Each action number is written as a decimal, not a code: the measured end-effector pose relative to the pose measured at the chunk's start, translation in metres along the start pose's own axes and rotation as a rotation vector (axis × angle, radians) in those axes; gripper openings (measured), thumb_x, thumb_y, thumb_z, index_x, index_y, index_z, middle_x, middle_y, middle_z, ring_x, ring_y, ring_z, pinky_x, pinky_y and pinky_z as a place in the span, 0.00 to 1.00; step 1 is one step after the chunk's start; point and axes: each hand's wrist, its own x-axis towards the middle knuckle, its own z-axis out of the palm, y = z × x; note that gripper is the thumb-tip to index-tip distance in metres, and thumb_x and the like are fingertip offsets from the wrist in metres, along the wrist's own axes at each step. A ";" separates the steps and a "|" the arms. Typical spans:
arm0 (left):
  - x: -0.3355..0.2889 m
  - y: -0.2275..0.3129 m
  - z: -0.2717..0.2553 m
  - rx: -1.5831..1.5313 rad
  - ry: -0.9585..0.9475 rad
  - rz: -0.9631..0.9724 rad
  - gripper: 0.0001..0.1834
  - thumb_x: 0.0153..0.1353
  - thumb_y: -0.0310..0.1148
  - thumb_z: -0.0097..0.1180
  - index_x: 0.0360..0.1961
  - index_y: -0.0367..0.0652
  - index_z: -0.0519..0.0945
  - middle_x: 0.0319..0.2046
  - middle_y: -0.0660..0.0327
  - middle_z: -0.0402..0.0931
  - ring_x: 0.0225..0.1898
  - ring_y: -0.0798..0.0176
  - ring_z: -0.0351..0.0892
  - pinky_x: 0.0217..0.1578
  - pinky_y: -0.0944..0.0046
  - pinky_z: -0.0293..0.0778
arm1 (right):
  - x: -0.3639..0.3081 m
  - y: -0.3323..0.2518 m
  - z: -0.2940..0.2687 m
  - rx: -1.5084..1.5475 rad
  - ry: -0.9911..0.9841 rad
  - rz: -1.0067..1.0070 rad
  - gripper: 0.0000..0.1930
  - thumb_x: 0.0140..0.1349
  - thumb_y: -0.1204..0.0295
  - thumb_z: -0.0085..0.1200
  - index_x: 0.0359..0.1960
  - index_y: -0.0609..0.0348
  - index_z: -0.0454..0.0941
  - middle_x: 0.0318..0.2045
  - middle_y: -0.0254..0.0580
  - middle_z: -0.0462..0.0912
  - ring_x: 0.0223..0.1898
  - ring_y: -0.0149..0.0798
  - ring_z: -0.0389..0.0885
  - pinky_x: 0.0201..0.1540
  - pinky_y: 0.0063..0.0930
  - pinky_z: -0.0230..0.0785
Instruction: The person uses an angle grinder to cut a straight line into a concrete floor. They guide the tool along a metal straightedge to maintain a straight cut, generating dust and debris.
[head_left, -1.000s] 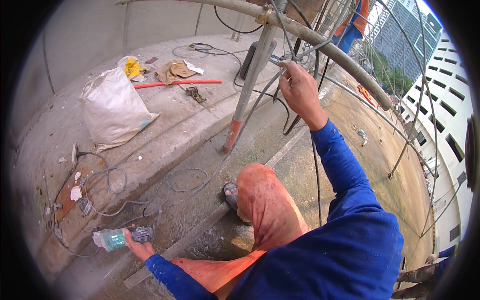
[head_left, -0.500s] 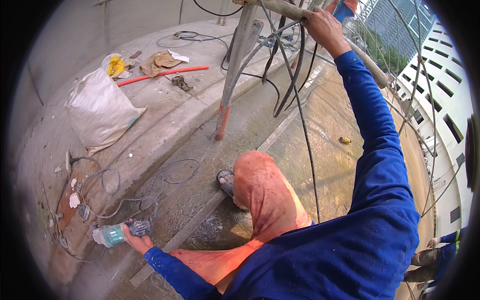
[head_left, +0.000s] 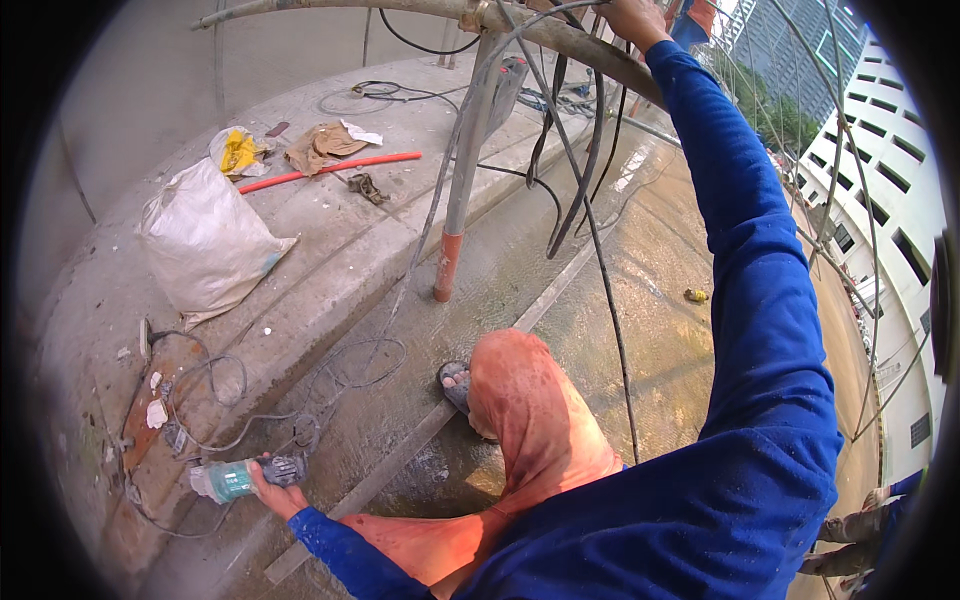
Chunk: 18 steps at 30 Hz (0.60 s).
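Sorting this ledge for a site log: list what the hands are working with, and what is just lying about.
In hand:
- angle grinder, gripped by the left hand
- its cord, looped on the concrete
- scaffold pipe, gripped overhead by the right hand

Lying about:
- white sack
- red pipe
- crumpled cardboard
- yellow-filled bag

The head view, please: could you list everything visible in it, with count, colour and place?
Angle grinder: one, teal and grey, on the concrete at lower left, in the left hand.
Cable: one, grey, looped on the slab beside the grinder.
Sack: one, white, full, on the raised slab at left.
Red pipe: one, lying behind the sack.
Yellow bag: one, by the pipe's far end.
Cardboard scraps: brown, near the pipe.
Scaffold post: one, grey with red foot, centre.
Horizontal pipe: one, grey, overhead.
Sandal: one, grey, on the foot.
Left hand: closed on the grinder.
Right hand: raised to the horizontal pipe; grip partly cut off.
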 end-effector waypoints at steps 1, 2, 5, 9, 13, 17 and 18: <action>-0.002 0.000 0.001 0.008 0.014 0.010 0.26 0.60 0.37 0.64 0.56 0.38 0.71 0.46 0.56 0.76 0.46 0.58 0.78 0.46 0.56 0.77 | 0.008 0.000 0.007 0.026 0.020 0.005 0.11 0.55 0.63 0.59 0.33 0.56 0.86 0.34 0.54 0.85 0.41 0.55 0.83 0.46 0.45 0.75; -0.006 -0.001 0.004 0.008 0.020 0.014 0.26 0.60 0.37 0.64 0.56 0.37 0.71 0.46 0.57 0.76 0.45 0.58 0.78 0.46 0.56 0.77 | 0.013 -0.007 0.005 0.049 0.043 0.007 0.11 0.55 0.64 0.60 0.33 0.56 0.86 0.34 0.54 0.85 0.41 0.54 0.83 0.46 0.45 0.75; -0.013 0.000 0.011 0.009 0.025 0.031 0.26 0.60 0.37 0.64 0.56 0.37 0.72 0.45 0.57 0.76 0.45 0.58 0.79 0.45 0.57 0.77 | 0.015 -0.021 -0.015 0.155 0.138 -0.012 0.12 0.54 0.63 0.62 0.32 0.57 0.86 0.33 0.54 0.85 0.41 0.54 0.83 0.46 0.44 0.74; -0.016 0.004 0.006 0.027 0.043 0.039 0.25 0.59 0.36 0.64 0.55 0.37 0.73 0.44 0.58 0.77 0.44 0.59 0.79 0.43 0.59 0.77 | 0.007 -0.057 -0.053 0.108 0.123 -0.187 0.13 0.51 0.60 0.64 0.30 0.57 0.86 0.30 0.51 0.85 0.39 0.51 0.83 0.45 0.42 0.73; -0.015 0.007 0.000 0.050 0.077 0.065 0.24 0.58 0.36 0.65 0.53 0.37 0.73 0.43 0.58 0.77 0.43 0.59 0.79 0.43 0.59 0.77 | 0.021 -0.085 -0.066 0.146 -0.130 -0.265 0.15 0.49 0.57 0.66 0.30 0.56 0.87 0.29 0.50 0.85 0.35 0.51 0.84 0.42 0.43 0.74; -0.016 0.007 0.002 0.033 0.083 0.059 0.24 0.58 0.36 0.65 0.52 0.38 0.73 0.43 0.58 0.77 0.42 0.59 0.79 0.43 0.59 0.77 | 0.012 -0.107 -0.065 0.095 -0.049 -0.261 0.18 0.49 0.54 0.66 0.32 0.56 0.87 0.31 0.51 0.85 0.36 0.53 0.84 0.42 0.43 0.75; -0.018 0.008 0.005 0.036 0.080 0.061 0.23 0.58 0.36 0.65 0.52 0.38 0.73 0.43 0.58 0.77 0.43 0.59 0.79 0.43 0.59 0.77 | 0.010 -0.106 -0.061 0.126 -0.032 -0.229 0.18 0.49 0.54 0.66 0.33 0.56 0.86 0.31 0.51 0.85 0.37 0.53 0.84 0.42 0.43 0.76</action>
